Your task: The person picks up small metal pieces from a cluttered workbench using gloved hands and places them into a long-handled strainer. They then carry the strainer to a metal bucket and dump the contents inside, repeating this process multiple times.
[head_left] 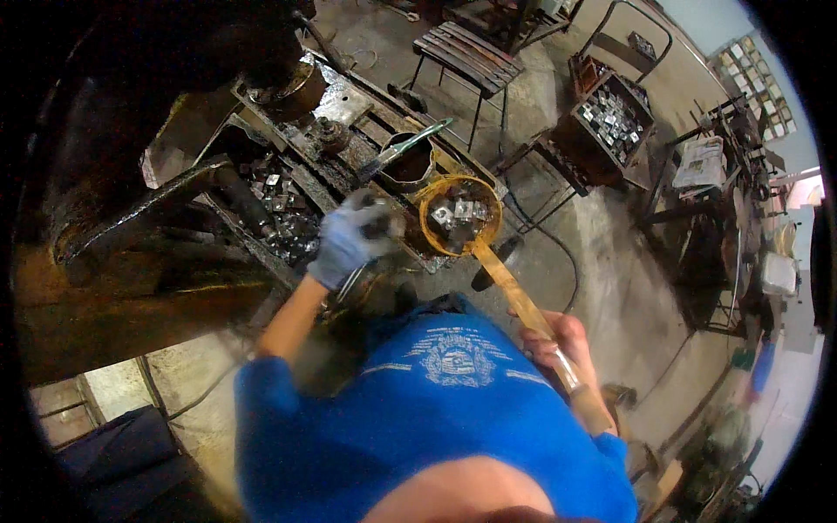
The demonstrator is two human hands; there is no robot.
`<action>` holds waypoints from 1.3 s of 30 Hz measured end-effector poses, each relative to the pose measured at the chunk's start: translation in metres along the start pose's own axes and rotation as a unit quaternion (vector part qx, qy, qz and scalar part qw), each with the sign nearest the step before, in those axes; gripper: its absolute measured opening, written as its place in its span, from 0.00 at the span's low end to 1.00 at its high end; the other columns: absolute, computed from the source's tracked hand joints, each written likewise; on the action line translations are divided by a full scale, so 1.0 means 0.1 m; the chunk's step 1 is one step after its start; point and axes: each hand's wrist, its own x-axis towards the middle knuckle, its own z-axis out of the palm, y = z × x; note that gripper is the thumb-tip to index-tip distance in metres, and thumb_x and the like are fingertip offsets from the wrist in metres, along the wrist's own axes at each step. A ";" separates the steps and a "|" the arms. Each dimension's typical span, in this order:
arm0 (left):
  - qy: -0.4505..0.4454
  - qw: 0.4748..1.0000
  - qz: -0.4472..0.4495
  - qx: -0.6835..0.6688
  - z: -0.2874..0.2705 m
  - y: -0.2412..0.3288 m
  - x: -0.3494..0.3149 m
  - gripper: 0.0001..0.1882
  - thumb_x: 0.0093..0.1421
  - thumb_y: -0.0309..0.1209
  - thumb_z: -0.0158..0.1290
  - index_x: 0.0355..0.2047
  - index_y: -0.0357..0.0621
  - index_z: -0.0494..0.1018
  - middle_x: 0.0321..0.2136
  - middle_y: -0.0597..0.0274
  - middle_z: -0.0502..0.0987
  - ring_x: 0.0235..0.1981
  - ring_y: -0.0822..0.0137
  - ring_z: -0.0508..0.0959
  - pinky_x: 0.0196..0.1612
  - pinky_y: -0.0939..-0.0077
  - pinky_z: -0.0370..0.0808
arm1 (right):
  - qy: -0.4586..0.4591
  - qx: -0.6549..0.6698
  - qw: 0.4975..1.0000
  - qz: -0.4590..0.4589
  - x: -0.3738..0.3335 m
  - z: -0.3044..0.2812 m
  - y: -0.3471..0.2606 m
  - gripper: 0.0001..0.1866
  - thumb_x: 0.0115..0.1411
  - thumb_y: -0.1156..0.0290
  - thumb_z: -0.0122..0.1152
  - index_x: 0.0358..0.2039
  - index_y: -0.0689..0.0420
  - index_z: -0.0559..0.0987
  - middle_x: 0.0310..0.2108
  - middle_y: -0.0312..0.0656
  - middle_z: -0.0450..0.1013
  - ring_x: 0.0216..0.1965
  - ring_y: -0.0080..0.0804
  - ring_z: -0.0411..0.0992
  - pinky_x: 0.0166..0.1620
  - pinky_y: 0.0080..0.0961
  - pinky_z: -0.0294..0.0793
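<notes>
My right hand [558, 340], bare, is wrapped round the long flat handle [520, 301] of a round yellow-rimmed pan [497, 218]. Several small shiny square metal pieces [462, 209] lie in that pan, which rests at the near right corner of a greasy metal bench. Left of the pan is my left hand [349, 240] in a grey-blue glove, its fingers smeared by motion; whether they hold anything does not show clearly. Just beyond, a brush [405, 148] with a pale green handle lies across an open round tin [410, 174].
A dark, heavy machine [174, 131] fills the left side. More metal pieces [279, 205] lie in a trough beside it. Farther right stand a slatted stool [466, 54] and a box [649, 96] filled with metal pieces. A cable [571, 257] curves over the floor.
</notes>
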 end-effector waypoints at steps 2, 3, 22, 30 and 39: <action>-0.013 1.000 0.020 0.009 0.27 0.17 0.25 0.18 0.37 0.36 0.61 0.32 0.50 0.76 0.36 0.53 0.72 0.29 0.56 0.77 0.31 0.69 0.75 | 0.026 -0.018 0.999 0.006 0.01 0.15 -0.14 0.36 0.45 0.62 0.57 0.53 0.65 0.59 0.25 0.37 0.60 0.15 0.16 0.55 0.13 0.10 0.56; -0.013 1.000 0.012 0.009 0.37 0.36 0.35 0.16 0.36 0.33 0.61 0.30 0.49 0.76 0.36 0.54 0.73 0.28 0.56 0.77 0.30 0.71 0.75 | 0.036 -0.027 0.999 0.005 -0.01 0.17 -0.15 0.36 0.45 0.62 0.57 0.53 0.65 0.58 0.25 0.37 0.60 0.16 0.16 0.56 0.13 0.11 0.56; -0.172 0.939 0.154 0.256 1.23 0.42 0.75 0.25 0.42 0.44 0.58 0.42 0.53 0.70 0.46 0.44 0.66 0.44 0.53 0.69 0.54 0.45 0.52 | -0.007 0.005 1.000 0.021 0.05 0.07 -0.22 0.35 0.47 0.64 0.56 0.54 0.63 0.57 0.26 0.38 0.59 0.16 0.17 0.56 0.14 0.13 0.55; -0.052 0.985 0.148 0.067 0.57 0.32 0.73 0.17 0.44 0.34 0.57 0.37 0.48 0.73 0.40 0.56 0.72 0.37 0.55 0.73 0.40 0.65 0.69 | 0.021 0.001 0.999 0.024 0.01 0.12 -0.21 0.38 0.44 0.63 0.58 0.54 0.64 0.56 0.24 0.37 0.58 0.15 0.16 0.56 0.12 0.11 0.55; 0.002 0.916 -0.269 0.297 -0.94 -2.13 -0.39 0.31 0.43 0.42 0.57 0.48 0.46 0.66 0.45 0.50 0.68 0.41 0.52 0.73 0.42 0.61 0.71 | 0.033 -0.017 0.999 0.028 0.05 0.05 -0.23 0.41 0.43 0.63 0.58 0.54 0.69 0.55 0.23 0.38 0.58 0.13 0.17 0.55 0.10 0.11 0.55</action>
